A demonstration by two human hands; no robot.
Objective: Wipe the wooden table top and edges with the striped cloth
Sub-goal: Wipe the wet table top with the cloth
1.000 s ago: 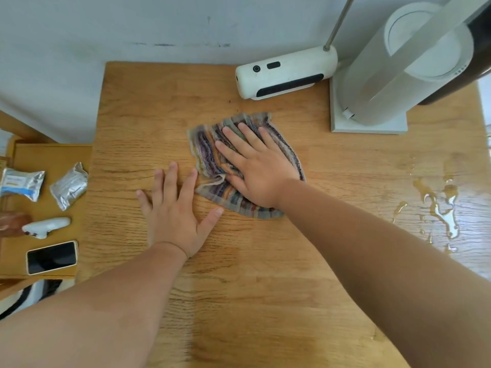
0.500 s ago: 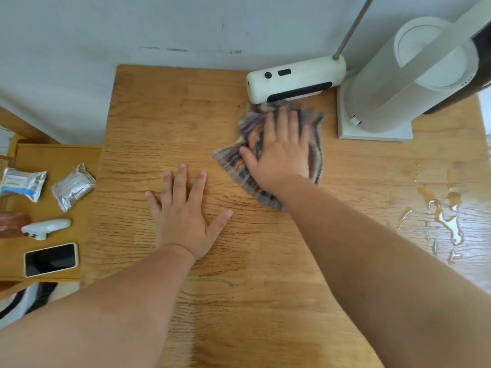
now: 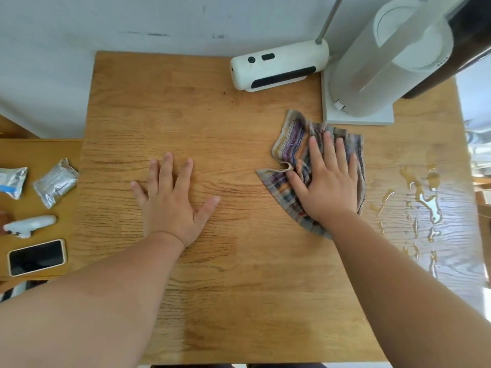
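Observation:
The wooden table top (image 3: 225, 301) fills most of the view. A crumpled striped cloth (image 3: 291, 140) lies on its right half, just in front of a white appliance base. My right hand (image 3: 328, 181) presses flat on the cloth with straight fingers. My left hand (image 3: 172, 197) rests flat on the bare wood left of centre, fingers spread, holding nothing. A spill of liquid (image 3: 422, 192) glistens on the wood to the right of the cloth.
A white lamp head (image 3: 279, 66) and a tall white appliance (image 3: 385, 65) on a square base stand at the table's back right. A lower side table (image 3: 32, 150) at left holds two foil packets (image 3: 54, 181), a white gadget (image 3: 29, 224) and a phone (image 3: 37, 257).
My right hand has slid the cloth from the table's middle up toward the lamp head, then right and down to beside the appliance base. My left hand has stayed flat in place.

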